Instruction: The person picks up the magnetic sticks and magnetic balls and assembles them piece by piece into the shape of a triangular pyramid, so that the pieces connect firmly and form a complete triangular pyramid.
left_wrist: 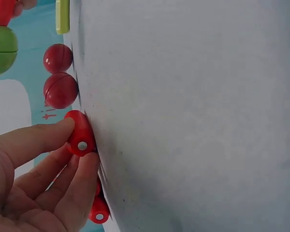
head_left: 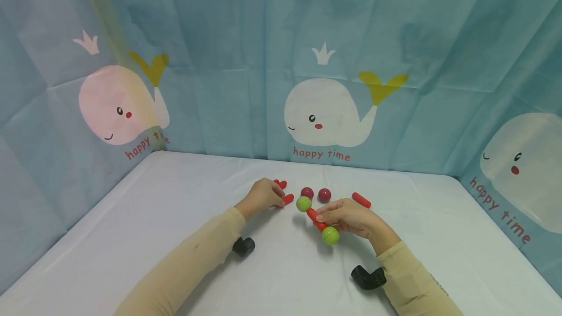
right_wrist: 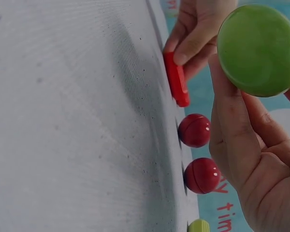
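Observation:
My left hand (head_left: 262, 195) pinches a red rod (left_wrist: 80, 131) between thumb and fingers, low at the white table surface. A round silver spot shows on the rod's end. Just beyond that hand lie more red rods (head_left: 283, 184), partly hidden. Raised over the table, my right hand (head_left: 353, 216) grips a red piece with a green ball (head_left: 304, 204) at its far end and another green ball (head_left: 330, 235) at its near end. Fingers cover the middle of the red piece, so I cannot tell whether it is one rod or two.
Two dark red balls (head_left: 324, 195) sit side by side between the hands, farther back. A loose red rod (head_left: 361, 200) lies beyond the right hand, near a yellow-green piece (left_wrist: 62, 17). Black angular mounts (head_left: 369, 278) are at both wrists. A whale-print curtain (head_left: 263, 62) surrounds the white table (head_left: 281, 277).

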Demonstrator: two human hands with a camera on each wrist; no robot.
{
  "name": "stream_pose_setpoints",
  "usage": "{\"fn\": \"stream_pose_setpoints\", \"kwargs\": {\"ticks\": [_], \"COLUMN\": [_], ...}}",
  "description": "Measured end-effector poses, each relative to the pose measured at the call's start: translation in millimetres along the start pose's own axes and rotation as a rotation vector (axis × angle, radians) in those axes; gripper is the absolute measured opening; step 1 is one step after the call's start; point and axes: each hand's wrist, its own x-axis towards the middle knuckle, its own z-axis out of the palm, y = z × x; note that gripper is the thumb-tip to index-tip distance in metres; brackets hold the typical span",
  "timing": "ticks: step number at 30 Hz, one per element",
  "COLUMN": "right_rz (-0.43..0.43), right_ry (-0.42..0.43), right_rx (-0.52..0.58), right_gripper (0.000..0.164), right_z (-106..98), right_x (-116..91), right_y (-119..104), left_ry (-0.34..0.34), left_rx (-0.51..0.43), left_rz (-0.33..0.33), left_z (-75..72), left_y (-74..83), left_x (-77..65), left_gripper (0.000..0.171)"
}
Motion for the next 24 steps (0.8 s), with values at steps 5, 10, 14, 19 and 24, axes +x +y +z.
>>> {"fn": "stream_pose_setpoints", "kwargs": {"ticks": [5, 10, 14, 19, 24], "right_rz": [-0.001, -0.006, -0.007, -0.005, -0.005], "right_ry": [0.004, 0.002, 0.007, 0.012, 0.014], "right_rx": [-0.007, -0.002, -0.001, 0.002, -0.002], "right_gripper": [0.038, 0.037, 0.037, 0.036, 0.036], "right_z": [-0.7, -0.8, 0.1, 0.6, -0.4], "right_x": [0.1, -1.1, -1.9, -2.2, -0.9], "right_y": [-0.7, -2.1, -3.6, -3.7, -1.9], "left_ry": [-0.043, -0.063, -0.08, -0.096, -0.103], "left_rx": [0.061, 0.072, 0.086, 0.104, 0.084], "left_rz": [-0.009, 0.01, 0.024, 0.034, 0.012], "left_z": [-1.7, -4.5, -6.8, -8.4, -9.9], "left_y": [-2.6, -6.8, -8.3, -10.5, -13.0], "left_x": [-6.5, -15.9, -24.2, -32.9, -38.0], "left_gripper": [0.017, 0.018, 0.019, 0.02, 0.018]}}
